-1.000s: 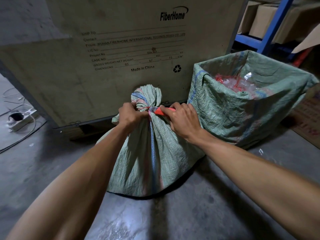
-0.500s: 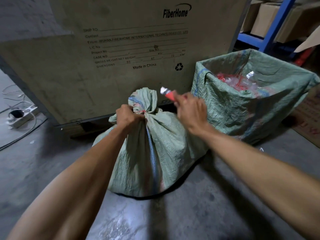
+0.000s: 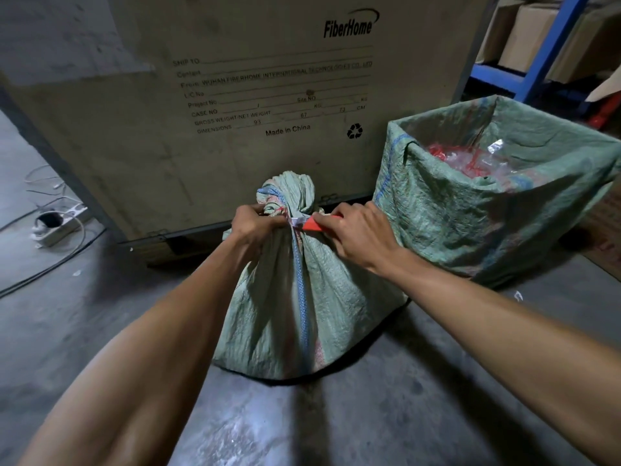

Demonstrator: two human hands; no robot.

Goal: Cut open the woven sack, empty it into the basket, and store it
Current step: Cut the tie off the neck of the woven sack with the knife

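Head view, the only one we have. We see the woven sack (image 3: 309, 297) standing upright on the concrete floor (image 3: 403, 415), pale green with a blue stripe running down its front. Its neck is bunched and tied shut; the gathered top (image 3: 289, 193) sticks up above the tie.

Our left hand (image 3: 255, 227) grips the neck just below the tie, on the left side, fingers curled tight round the bunched fabric.

Our right hand (image 3: 359, 230) holds a red-handled cutter (image 3: 316, 224), fingers wrapped round the handle. The metal tip (image 3: 297, 220) points left and sits right at the tie on the neck, touching or nearly touching; we cannot tell which. A thin red string shows at the tie.

The basket (image 3: 447, 210) stands just right of the sack, touching or nearly touching it at the base. It is lined with the same green woven fabric, folded over the rim. Inside we see clear plastic pieces with red parts (image 3: 470, 159); what they are we cannot tell.

Behind both stands a large crate (image 3: 235, 112) printed "FiberHome" and "Made in China". The sack sits right in front of its lower edge.

Far left on the floor: a power strip (image 3: 57, 223) with cables running off it. Top right: a blue shelf frame (image 3: 544, 52) carrying cardboard boxes (image 3: 534, 28).
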